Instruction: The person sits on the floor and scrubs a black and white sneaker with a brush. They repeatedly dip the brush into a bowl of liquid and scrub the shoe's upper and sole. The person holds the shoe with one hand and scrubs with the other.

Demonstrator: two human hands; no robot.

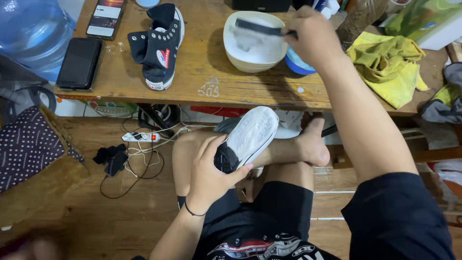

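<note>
Two sneakers, two phones

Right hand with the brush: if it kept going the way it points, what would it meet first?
Probably the soapy water in the white bowl: the right hand points its black brush leftward over it, though height above is unclear.

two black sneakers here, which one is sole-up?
The sneaker in the left hand, held over the lap: its white sole faces the camera. The other sneaker stands upright on the table, untouched.

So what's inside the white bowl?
The bowl holds white foamy stuff. The right hand dips a black brush into it. Foam hides the bottom.
</note>
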